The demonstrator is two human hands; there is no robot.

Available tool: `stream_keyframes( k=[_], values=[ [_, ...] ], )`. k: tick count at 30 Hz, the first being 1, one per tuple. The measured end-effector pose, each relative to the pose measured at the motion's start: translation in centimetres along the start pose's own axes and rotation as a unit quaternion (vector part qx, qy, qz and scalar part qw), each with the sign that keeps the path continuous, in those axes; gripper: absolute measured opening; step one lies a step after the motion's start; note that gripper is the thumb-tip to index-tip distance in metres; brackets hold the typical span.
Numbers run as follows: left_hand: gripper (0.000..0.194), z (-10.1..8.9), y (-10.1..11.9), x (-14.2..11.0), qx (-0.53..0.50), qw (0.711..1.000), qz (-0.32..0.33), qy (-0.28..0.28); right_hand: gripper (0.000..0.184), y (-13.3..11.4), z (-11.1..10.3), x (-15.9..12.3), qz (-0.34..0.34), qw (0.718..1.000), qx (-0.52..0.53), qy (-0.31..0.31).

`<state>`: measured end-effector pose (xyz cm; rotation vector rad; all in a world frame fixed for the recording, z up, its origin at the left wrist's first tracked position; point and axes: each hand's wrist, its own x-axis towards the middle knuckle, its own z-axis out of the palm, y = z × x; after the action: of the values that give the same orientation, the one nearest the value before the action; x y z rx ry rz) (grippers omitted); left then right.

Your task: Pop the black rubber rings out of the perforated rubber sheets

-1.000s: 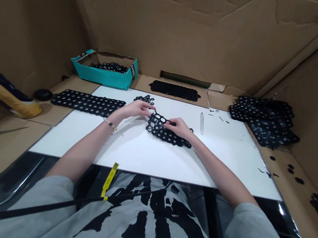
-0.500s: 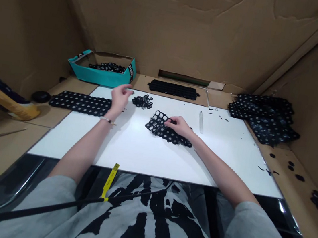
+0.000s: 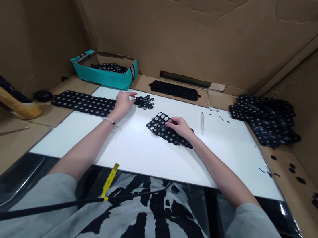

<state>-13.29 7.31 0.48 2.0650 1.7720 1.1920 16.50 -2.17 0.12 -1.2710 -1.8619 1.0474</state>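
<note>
My right hand (image 3: 179, 127) rests on a black perforated sheet (image 3: 164, 131) lying on the white board (image 3: 147, 149), its fingers curled and pinching the sheet's upper edge. My left hand (image 3: 123, 103) lies near the board's far left, with its fingers stretched toward a small pile of black rings (image 3: 145, 101), the fingertips just beside it. Nothing shows inside the left hand.
A long black perforated strip (image 3: 84, 103) lies left of the board. A teal box (image 3: 106, 70) with black rings stands behind it. Another strip (image 3: 173, 90) lies at the back, and a heap of black sheets (image 3: 266, 116) at the right. A clear pen-like tool (image 3: 202, 123) lies on the board.
My left hand left the perforated sheet, swung out to the far left, and now reaches toward the ring pile. The right hand has stayed on the sheet.
</note>
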Motion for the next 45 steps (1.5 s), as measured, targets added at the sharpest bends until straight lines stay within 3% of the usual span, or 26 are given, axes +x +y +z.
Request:
stream_keyframes(
  k=[3,7,9,15,20,24,27,29,32,34,39,42,45],
  values=[
    [0.031,-0.5,2.9,-1.0,-0.012,0.996,0.087,-0.031,0.035,0.2,0.1,0.0,-0.008,1.0,0.0,0.009],
    [0.031,-0.2,7.1,-3.4,-0.055,0.955,0.168,-0.237,0.034,0.3,0.3,0.1,-0.058,0.998,0.015,0.014],
    [0.035,0.4,8.2,-4.5,-0.06,0.942,0.176,-0.28,0.034,0.2,0.3,0.1,-0.077,0.997,0.027,0.01],
    [0.048,2.0,8.1,-5.4,-0.169,0.925,0.048,-0.337,0.032,0.2,0.3,0.2,-0.097,0.995,0.033,0.006],
    [0.042,1.2,8.3,-5.2,-0.21,0.914,0.004,-0.348,0.031,0.2,0.3,0.1,-0.08,0.996,0.03,0.002],
    [0.042,0.4,8.3,-5.1,-0.271,0.886,-0.059,-0.371,0.034,0.0,0.0,0.0,-0.036,0.999,0.019,-0.019],
    [0.037,0.6,6.9,-3.9,-0.267,0.902,-0.086,-0.328,0.037,-0.1,-0.3,0.0,-0.01,1.0,-0.004,-0.018],
    [0.032,0.8,5.3,-2.7,-0.267,0.929,-0.103,-0.233,0.039,-0.2,-0.4,0.1,0.007,1.0,-0.007,-0.014],
    [0.024,0.6,2.7,-0.9,-0.252,0.96,-0.116,-0.045,0.039,-0.2,-0.4,0.0,0.019,1.0,-0.006,-0.012],
    [0.02,0.2,1.4,-0.3,-0.205,0.972,-0.109,0.023,0.039,-0.3,-0.3,-0.1,0.019,1.0,-0.011,-0.013],
    [0.022,-0.1,0.2,-0.2,-0.109,0.987,-0.117,-0.011,0.038,-0.5,-0.1,-0.5,0.02,1.0,-0.005,-0.013],
    [0.028,-0.1,0.6,-0.4,-0.066,0.995,-0.076,-0.009,0.038,-0.6,-0.1,-0.5,0.019,1.0,-0.001,-0.01],
    [0.032,-0.5,2.4,-0.9,-0.058,0.998,-0.007,-0.001,0.038,-0.3,0.1,-0.3,0.006,1.0,0.002,-0.004]
  ],
)
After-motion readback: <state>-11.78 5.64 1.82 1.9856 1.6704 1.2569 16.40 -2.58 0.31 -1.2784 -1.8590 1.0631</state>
